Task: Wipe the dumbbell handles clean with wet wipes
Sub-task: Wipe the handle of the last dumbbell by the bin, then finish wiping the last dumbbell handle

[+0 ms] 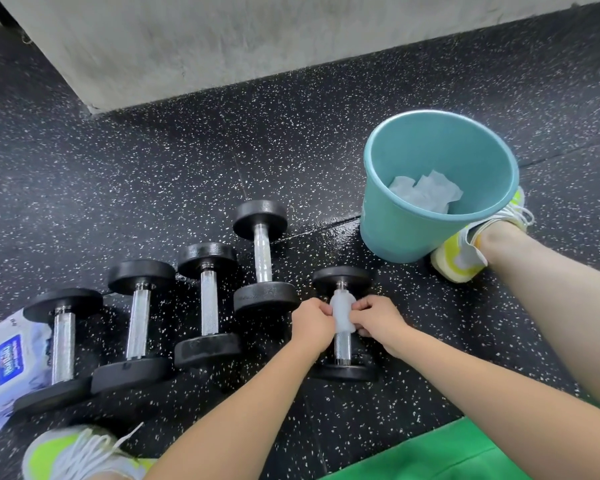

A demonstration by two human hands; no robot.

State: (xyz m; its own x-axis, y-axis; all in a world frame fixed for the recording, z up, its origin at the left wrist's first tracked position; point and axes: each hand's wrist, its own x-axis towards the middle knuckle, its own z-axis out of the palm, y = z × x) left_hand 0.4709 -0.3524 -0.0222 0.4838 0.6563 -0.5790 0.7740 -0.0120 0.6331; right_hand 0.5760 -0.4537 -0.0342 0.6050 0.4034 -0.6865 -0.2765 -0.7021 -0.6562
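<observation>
A black dumbbell (342,348) with a chrome handle lies on the floor in front of me. A white wet wipe (342,312) is wrapped around the upper part of its handle. My left hand (310,322) pinches the wipe from the left and my right hand (376,320) pinches it from the right. To the left, several more dumbbells (208,303) lie in a row, handles bare. A wet wipes pack (6,358) lies at the far left, partly under the leftmost dumbbell.
A teal bucket (402,230) holding used white wipes stands to the right, beside my right shoe (465,258). My left shoe (73,452) is at the bottom left. A grey concrete wall runs along the back of the speckled black floor.
</observation>
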